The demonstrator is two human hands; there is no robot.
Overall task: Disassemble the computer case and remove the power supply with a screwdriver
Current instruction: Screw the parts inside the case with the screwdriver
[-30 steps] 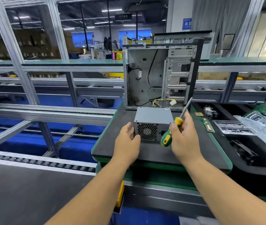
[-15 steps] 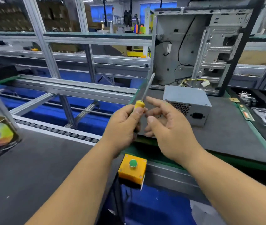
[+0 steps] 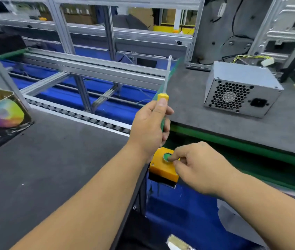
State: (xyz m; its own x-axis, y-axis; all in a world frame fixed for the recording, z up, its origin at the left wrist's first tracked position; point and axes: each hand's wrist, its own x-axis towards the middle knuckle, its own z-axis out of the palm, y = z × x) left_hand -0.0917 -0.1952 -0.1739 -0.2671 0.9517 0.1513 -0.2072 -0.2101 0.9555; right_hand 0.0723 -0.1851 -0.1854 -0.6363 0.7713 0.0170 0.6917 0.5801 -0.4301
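Below the front edge of the dark grey work pad [image 3: 215, 109], a yellow button box [image 3: 159, 168] is fixed to the bench, and the right hand [image 3: 199, 166] rests on it with its fingers curled together, one fingertip touching the green push button [image 3: 166, 156] on top; it holds nothing. Just above the box, over the pad's front-left corner, the left hand [image 3: 149, 127] is clamped around the green-and-yellow handle of the screwdriver [image 3: 163, 98], thumb pressed along the yellow collar, with the metal shaft pointing almost straight up. On the pad, well apart from both hands and toward its right side, sits the power supply [image 3: 240, 87], a grey metal box already out of the case, its honeycomb fan grille and black mains socket facing the front edge. A bundle of yellow and black wires with a white connector [image 3: 267, 61] lies just behind it. At the pad's back edge stands the computer case [image 3: 236, 27], upright, its open side facing forward so the bare inner panel and the silver drive cage show. To the left, on a separate dark mat [image 3: 44, 159], a box with a rainbow-coloured print [image 3: 2, 116] stands near the far-left edge. Aluminium framing and a roller conveyor [image 3: 82, 114] run behind that mat.
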